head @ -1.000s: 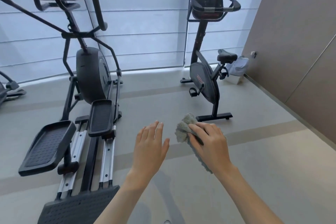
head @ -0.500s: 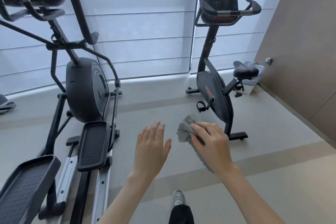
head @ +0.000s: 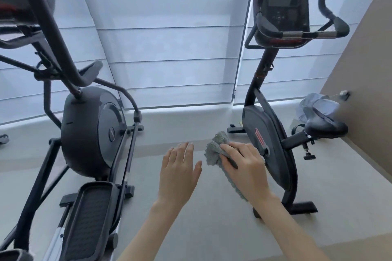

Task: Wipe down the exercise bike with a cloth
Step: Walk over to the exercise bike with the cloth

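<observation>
Between elliptical [head: 91, 133] and exercise bike [head: 267, 133], right hand [head: 246, 167] grips the grey cloth [head: 214, 148] (bunched), left hand [head: 178, 174] spread flat, holding nothing

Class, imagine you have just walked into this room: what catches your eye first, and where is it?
Two bare hands reach in at the bottom centre: the right hand grips a grey cloth, the left hand is spread flat beside it, holding nothing. Just beyond the cloth, at right, stands the black exercise bike, its console high against the blinds; a large elliptical trainer fills the left.
</observation>
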The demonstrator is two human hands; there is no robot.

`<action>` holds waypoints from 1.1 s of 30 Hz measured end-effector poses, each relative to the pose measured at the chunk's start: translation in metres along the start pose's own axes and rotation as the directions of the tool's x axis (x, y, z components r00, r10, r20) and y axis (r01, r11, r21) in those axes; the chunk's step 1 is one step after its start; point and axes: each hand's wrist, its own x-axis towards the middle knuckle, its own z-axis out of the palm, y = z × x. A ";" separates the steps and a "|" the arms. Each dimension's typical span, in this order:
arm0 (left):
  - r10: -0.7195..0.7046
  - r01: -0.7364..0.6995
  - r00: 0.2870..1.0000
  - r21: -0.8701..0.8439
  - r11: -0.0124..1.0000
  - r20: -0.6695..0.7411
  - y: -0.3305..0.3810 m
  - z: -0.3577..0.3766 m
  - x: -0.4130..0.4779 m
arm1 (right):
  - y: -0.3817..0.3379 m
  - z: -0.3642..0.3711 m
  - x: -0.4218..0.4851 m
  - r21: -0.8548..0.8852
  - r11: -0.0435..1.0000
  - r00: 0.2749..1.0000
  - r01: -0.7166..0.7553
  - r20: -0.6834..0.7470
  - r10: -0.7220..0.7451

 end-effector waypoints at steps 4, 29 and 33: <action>0.000 0.000 1.000 0.016 1.000 0.006 -0.023 0.046 0.058 | 0.036 0.061 0.039 0.019 1.000 1.000 -0.004 0.005 0.004; 0.147 -0.149 0.989 -0.071 0.986 -0.023 -0.196 0.341 0.511 | 0.272 0.438 0.364 -0.078 0.995 0.991 -0.068 -0.122 0.058; 0.171 -0.174 0.984 -0.064 0.983 -0.046 -0.213 0.398 0.584 | 0.323 0.495 0.414 -0.090 0.994 0.991 -0.068 -0.118 0.057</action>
